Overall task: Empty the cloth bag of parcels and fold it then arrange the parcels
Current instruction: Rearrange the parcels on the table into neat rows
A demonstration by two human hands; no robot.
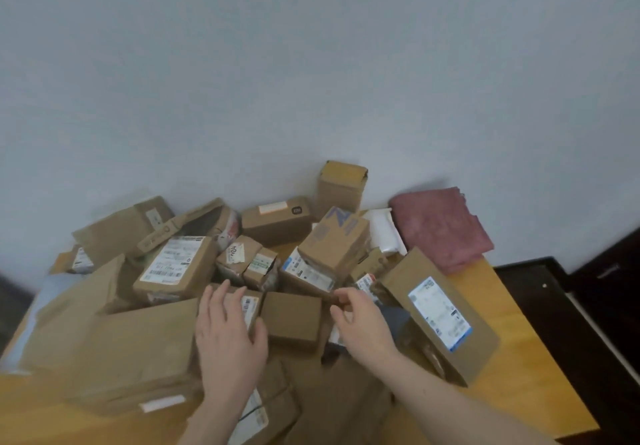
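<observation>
**Operator:** Report the location of the cloth bag and the parcels.

**Inspector:** The cloth bag (441,228), maroon, lies folded flat at the far right corner of the wooden table (519,368), against the wall (311,63). Its long axis runs from the wall toward the table's right edge. The parcels (173,264) form a loose heap across the table centre and left, lying at mixed angles.

**Operator:** Orientation of individual units?

**Inspector:** One tall box (341,186) stands upright at the wall, long axis vertical. A flat box with a blue-edged label (440,316) leans tilted at the right of the heap. A small plain box (292,318) sits between the hands.

**Operator:** Hand state?

**Inspector:** The left hand (228,333) rests on a labelled parcel (250,307), fingers spread, thumb beside the small box. The right hand (360,323) has its fingers curled, pinching a dark edge; which parcel it belongs to cannot be determined.
</observation>
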